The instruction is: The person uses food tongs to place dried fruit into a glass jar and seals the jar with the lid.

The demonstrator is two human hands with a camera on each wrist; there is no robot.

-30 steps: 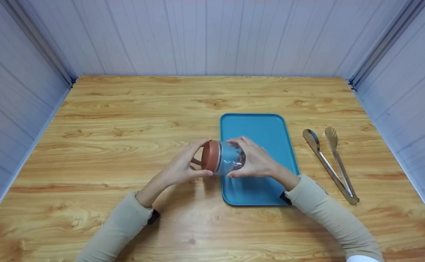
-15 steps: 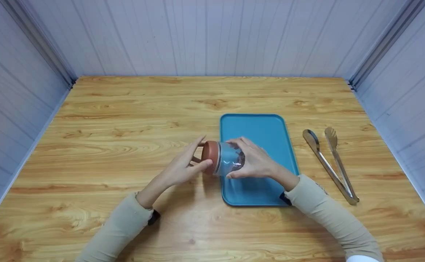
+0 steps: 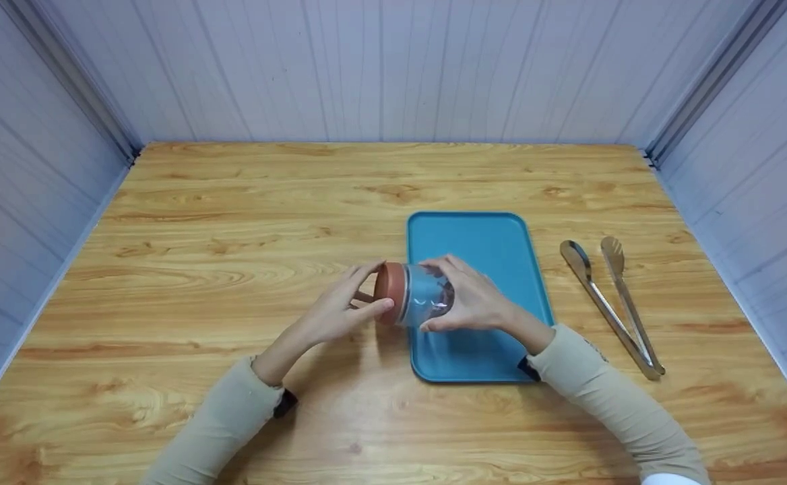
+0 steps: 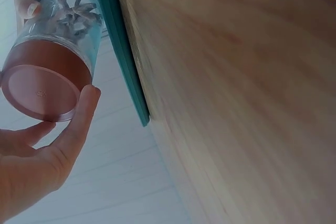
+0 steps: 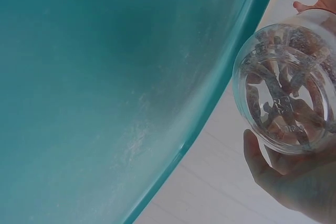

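A clear glass jar (image 3: pixel 424 296) with a reddish-brown lid (image 3: pixel 391 291) lies sideways in the air above the tray's left edge, its lid facing left. Dark, strip-like pieces (image 5: pixel 283 85) show through its base in the right wrist view. My left hand (image 3: pixel 339 306) holds the lid by its rim, thumb on the near side and fingertips at the far side. Around the base end of the jar curls my right hand (image 3: pixel 467 294), gripping it. The lid appears seated on the jar. Some left fingers are hidden behind the lid.
Beneath the right hand lies a blue rectangular tray (image 3: pixel 481 236) on the wooden table (image 3: pixel 232 236). Metal tongs (image 3: pixel 612 306) rest spread apart to the tray's right. White panel walls (image 3: pixel 380 67) enclose the back and sides.
My left thumb has moved from the lid's lower edge up onto its near side. The left fingers lifted off the far rim, then came back. The right hand and jar stay nearly still.
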